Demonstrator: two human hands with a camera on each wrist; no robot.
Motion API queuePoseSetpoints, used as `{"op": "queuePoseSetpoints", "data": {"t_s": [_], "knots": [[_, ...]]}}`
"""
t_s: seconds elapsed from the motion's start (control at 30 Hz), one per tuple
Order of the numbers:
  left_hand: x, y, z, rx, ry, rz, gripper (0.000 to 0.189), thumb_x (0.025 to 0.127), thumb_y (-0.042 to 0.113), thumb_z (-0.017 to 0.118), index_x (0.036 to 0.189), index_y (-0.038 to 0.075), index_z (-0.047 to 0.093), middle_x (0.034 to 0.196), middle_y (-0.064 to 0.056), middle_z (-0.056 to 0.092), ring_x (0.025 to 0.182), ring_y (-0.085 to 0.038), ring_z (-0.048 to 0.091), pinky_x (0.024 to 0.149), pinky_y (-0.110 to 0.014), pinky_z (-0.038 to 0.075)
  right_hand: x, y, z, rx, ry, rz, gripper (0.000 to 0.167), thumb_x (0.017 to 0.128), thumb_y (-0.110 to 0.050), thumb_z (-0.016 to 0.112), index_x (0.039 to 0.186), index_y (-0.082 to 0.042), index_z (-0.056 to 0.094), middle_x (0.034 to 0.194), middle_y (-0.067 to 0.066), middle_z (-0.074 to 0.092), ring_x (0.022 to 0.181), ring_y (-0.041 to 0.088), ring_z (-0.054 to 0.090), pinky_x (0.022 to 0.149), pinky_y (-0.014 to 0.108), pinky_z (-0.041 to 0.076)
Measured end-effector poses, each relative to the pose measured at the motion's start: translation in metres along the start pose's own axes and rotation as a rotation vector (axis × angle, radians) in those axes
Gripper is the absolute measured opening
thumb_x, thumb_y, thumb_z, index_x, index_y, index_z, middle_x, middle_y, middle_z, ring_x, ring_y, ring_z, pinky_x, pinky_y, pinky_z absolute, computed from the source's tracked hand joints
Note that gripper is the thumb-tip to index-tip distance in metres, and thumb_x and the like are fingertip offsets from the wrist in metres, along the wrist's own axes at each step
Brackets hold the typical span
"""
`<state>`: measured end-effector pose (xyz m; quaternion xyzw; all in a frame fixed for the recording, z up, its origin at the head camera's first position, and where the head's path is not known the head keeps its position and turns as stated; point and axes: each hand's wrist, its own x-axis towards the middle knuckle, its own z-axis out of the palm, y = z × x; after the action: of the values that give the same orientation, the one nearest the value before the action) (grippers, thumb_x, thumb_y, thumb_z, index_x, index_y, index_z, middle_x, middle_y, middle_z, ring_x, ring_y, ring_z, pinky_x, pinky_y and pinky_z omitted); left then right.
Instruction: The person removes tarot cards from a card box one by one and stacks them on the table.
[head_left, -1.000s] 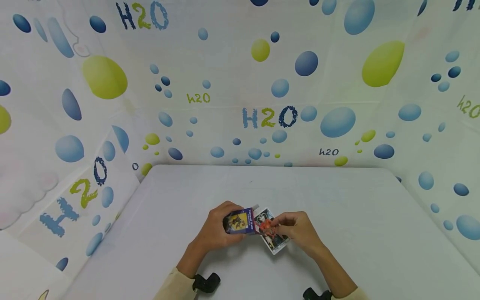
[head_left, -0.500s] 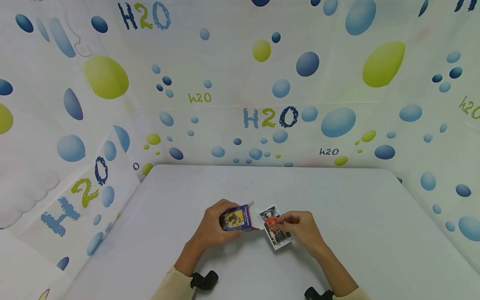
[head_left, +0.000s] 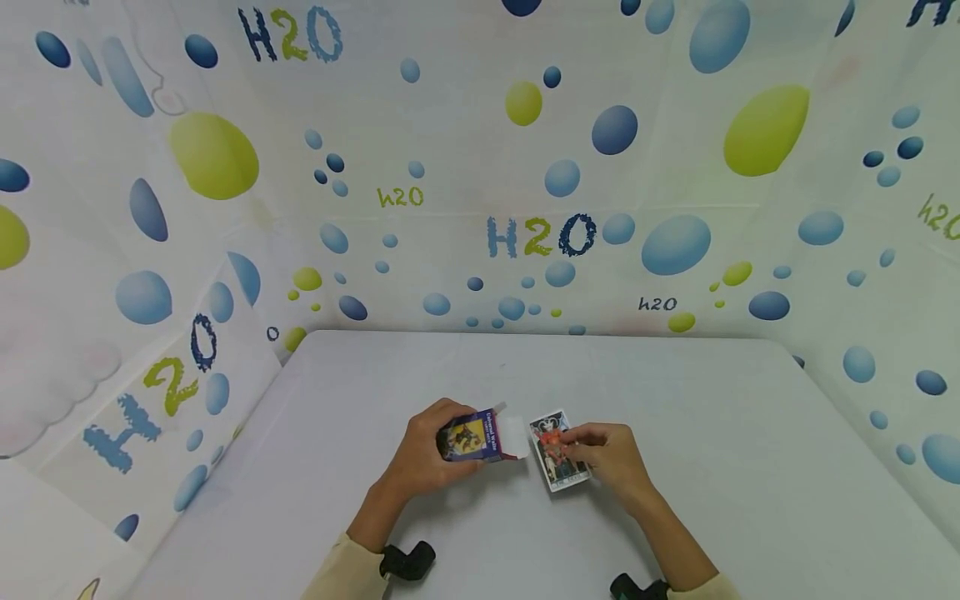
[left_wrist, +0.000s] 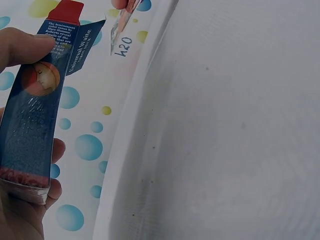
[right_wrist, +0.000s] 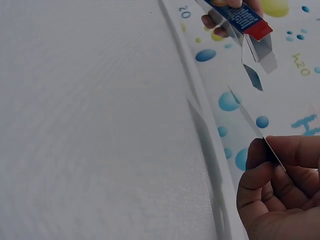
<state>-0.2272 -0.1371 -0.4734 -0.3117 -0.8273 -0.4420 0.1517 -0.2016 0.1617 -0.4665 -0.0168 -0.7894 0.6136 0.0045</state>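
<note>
My left hand [head_left: 426, 448] grips a blue tarot deck box [head_left: 467, 437] with a yellow picture panel. The box lies tilted, its open end facing right, with white and red flaps folded out. In the left wrist view, the thumb lies along the box's narrow printed side [left_wrist: 37, 115] and fingertips show at its far edge. My right hand [head_left: 611, 462] pinches a picture tarot card [head_left: 550, 446] between thumb and fingers. Seen edge-on in the right wrist view, the card [right_wrist: 250, 117] looks thin. A small gap separates it from the box's opening.
Both hands are above a white-covered table [head_left: 712, 417]. A white cloth backdrop [head_left: 450, 125] with blue and green dots and "H2O" lettering stands behind and at the sides. Black devices [head_left: 408, 561] are worn at both wrists, by the pale sleeves [head_left: 348, 571].
The tarot card has moved right, away from the box's open end, which it overlapped one second ago. The left hand and box have shifted slightly left, and the white flap shows more fully.
</note>
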Motion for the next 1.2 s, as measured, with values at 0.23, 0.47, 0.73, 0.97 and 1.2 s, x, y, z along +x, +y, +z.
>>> {"op": "queuePoseSetpoints", "data": {"t_s": [0.23, 0.47, 0.73, 0.97, 1.2], "knots": [[0.0, 0.001, -0.002, 0.013, -0.001, -0.008, 0.059, 0.07, 0.03, 0.087, 0.124, 0.02, 0.065, 0.114, -0.006, 0.068, 0.099, -0.012, 0.059, 0.085, -0.033, 0.055, 0.002, 0.004, 0.0, -0.029, 0.017, 0.019, 0.011, 0.084, -0.001, 0.075, 0.095, -0.003, 0.079, 0.104, 0.01, 0.073, 0.088, 0.017, 0.061, 0.069, 0.025, 0.05], [-0.001, -0.001, -0.001, 0.018, 0.006, -0.002, 0.059, 0.07, 0.031, 0.087, 0.124, 0.021, 0.065, 0.114, -0.005, 0.068, 0.099, -0.012, 0.059, 0.085, -0.033, 0.055, 0.005, 0.008, -0.001, -0.047, 0.022, 0.039, 0.013, 0.082, -0.002, 0.078, 0.096, -0.001, 0.078, 0.096, 0.009, 0.074, 0.083, 0.017, 0.063, 0.065, 0.025, 0.049], [0.0, -0.003, -0.002, 0.001, 0.009, 0.011, 0.059, 0.07, 0.031, 0.087, 0.124, 0.02, 0.066, 0.113, -0.003, 0.068, 0.098, -0.012, 0.059, 0.085, -0.033, 0.055, 0.006, 0.011, 0.0, -0.134, 0.019, 0.092, 0.014, 0.084, -0.006, 0.078, 0.097, -0.006, 0.079, 0.082, 0.004, 0.072, 0.064, 0.016, 0.06, 0.05, 0.03, 0.048], [0.0, -0.004, -0.002, 0.004, 0.01, 0.015, 0.058, 0.071, 0.031, 0.086, 0.124, 0.02, 0.065, 0.113, -0.004, 0.068, 0.099, -0.012, 0.059, 0.086, -0.033, 0.055, 0.005, 0.015, 0.002, -0.187, 0.008, 0.127, 0.016, 0.086, -0.006, 0.076, 0.102, -0.007, 0.078, 0.083, 0.004, 0.071, 0.048, 0.016, 0.058, 0.046, 0.026, 0.047], [-0.001, -0.002, -0.002, 0.008, 0.02, -0.008, 0.059, 0.07, 0.03, 0.087, 0.124, 0.021, 0.065, 0.115, 0.0, 0.068, 0.1, -0.012, 0.059, 0.086, -0.033, 0.055, 0.004, 0.017, 0.004, -0.257, 0.0, 0.092, 0.019, 0.086, -0.007, 0.076, 0.105, -0.008, 0.079, 0.074, 0.003, 0.069, 0.041, 0.013, 0.049, 0.041, 0.025, 0.039]]}}
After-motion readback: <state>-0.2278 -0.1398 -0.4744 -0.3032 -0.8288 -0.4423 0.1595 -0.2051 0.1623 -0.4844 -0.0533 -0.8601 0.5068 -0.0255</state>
